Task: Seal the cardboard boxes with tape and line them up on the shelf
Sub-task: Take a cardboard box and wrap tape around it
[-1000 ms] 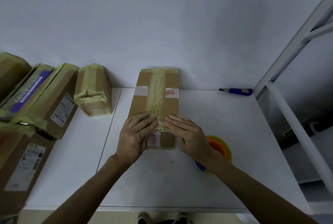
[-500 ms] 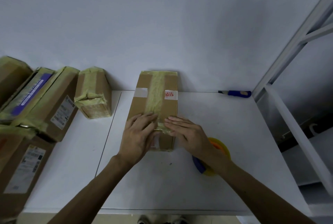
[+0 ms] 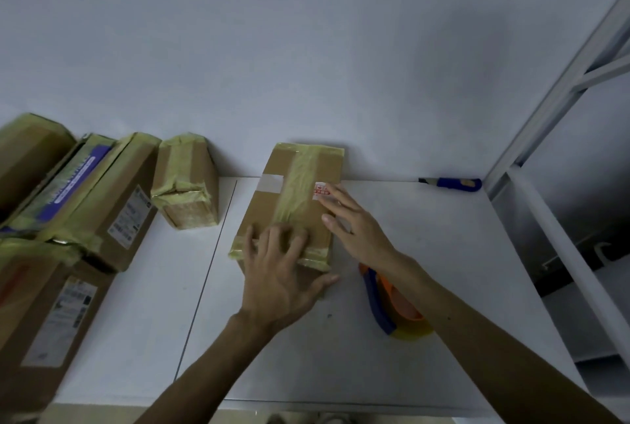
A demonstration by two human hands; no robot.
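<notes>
The cardboard box [image 3: 269, 205] lies flat on the white table [image 3: 443, 270], under both hands, with its far end at the wall.

Left hand [image 3: 278, 273]: palm down on the near end of the box, fingers spread and pressing the yellowish tape [image 3: 315, 253], thumb extended past the near right corner.

Right hand [image 3: 354, 229]: fingers straight (nothing gripped), fingertips touching the box's right top edge beside the red-and-white label [image 3: 320, 190].

The tape dispenser [image 3: 385, 301] rests on the table, partly under the right wrist. A blue utility knife [image 3: 453, 184] lies well beyond the right hand. A small taped box [image 3: 187, 181] stands left of the left hand.
</notes>
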